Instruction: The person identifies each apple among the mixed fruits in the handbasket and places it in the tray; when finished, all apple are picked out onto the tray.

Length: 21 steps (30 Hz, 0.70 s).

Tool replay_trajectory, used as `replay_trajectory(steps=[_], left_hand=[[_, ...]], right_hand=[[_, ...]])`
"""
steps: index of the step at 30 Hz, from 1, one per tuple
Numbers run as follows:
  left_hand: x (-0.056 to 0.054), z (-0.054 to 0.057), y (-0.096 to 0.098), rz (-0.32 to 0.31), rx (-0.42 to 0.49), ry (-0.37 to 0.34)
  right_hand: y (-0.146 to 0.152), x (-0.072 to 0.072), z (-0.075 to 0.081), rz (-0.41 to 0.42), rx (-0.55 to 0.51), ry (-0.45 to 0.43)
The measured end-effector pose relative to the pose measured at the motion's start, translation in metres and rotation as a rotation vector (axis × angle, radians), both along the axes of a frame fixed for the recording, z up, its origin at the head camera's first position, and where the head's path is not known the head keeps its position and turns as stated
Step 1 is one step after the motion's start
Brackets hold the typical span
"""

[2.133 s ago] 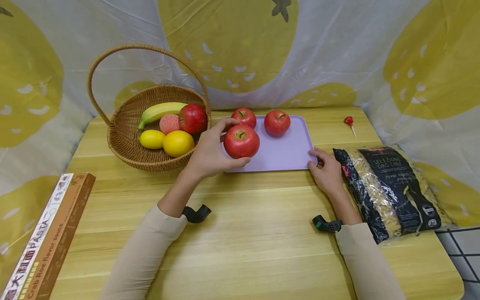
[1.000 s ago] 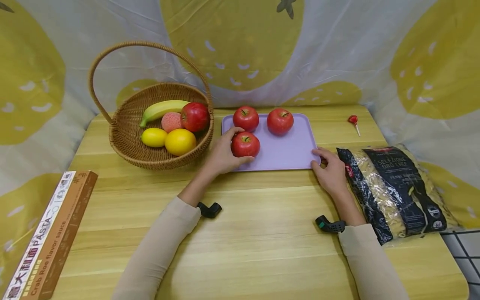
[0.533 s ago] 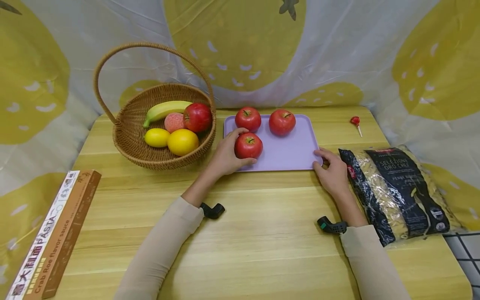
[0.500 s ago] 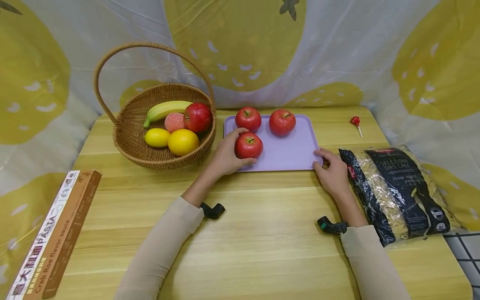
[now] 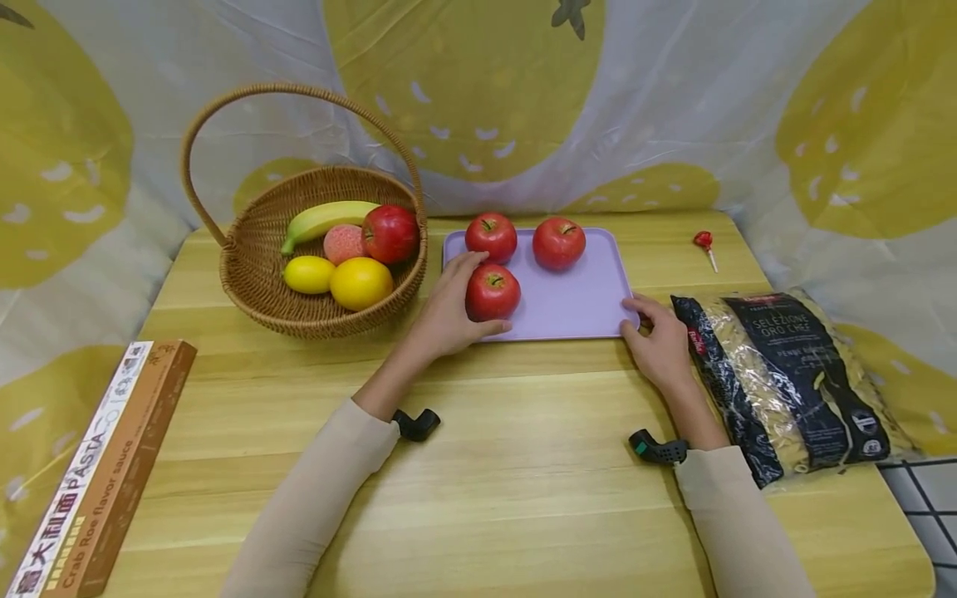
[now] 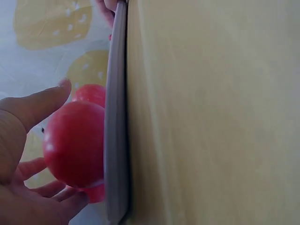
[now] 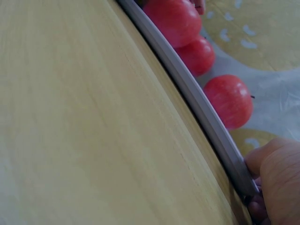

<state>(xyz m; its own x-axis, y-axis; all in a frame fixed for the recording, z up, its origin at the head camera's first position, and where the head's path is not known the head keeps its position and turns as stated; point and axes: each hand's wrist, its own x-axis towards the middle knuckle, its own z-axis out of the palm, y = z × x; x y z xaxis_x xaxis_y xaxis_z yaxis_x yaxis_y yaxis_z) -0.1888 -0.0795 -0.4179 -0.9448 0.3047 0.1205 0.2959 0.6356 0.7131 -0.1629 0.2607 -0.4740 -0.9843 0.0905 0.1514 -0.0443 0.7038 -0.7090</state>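
My left hand is spread around the front-left red apple, which sits on a lilac tray. In the left wrist view the thumb stands apart from that apple and the fingers lie loosely behind it. Two more red apples, one at the back left and one at the back middle, rest on the same tray. My right hand pinches the tray's right edge near its front corner; in the right wrist view the thumb is over the rim and the fingertips are partly hidden.
Left of the tray stands a wicker basket with a tall handle, holding a banana, a peach, a red apple, a lemon and a yellow fruit. A pasta bag, lollipop and pasta box lie around.
My left hand has lowered the apple from above the tray onto its front-left part, and its fingers have since loosened from it. My right hand keeps its hold on the tray edge.
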Motion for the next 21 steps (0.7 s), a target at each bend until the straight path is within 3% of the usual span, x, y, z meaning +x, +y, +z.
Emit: replay_trajectory(steps=[12, 15, 19, 21], left_hand=[[0.028, 0.027, -0.013, 0.008, 0.028, 0.105], [0.031, 0.034, -0.023, 0.015, 0.109, 0.137], [0.034, 0.046, -0.04, -0.002, 0.283, 0.166], [0.035, 0.055, -0.048, -0.003, 0.317, 0.189]], right_hand=[[0.001, 0.002, -0.002, -0.006, 0.012, -0.012], [0.0, 0.002, -0.003, -0.007, 0.012, -0.012], [0.0, 0.002, -0.002, -0.005, 0.008, -0.007], [0.0, 0.001, -0.001, -0.006, 0.008, 0.003]])
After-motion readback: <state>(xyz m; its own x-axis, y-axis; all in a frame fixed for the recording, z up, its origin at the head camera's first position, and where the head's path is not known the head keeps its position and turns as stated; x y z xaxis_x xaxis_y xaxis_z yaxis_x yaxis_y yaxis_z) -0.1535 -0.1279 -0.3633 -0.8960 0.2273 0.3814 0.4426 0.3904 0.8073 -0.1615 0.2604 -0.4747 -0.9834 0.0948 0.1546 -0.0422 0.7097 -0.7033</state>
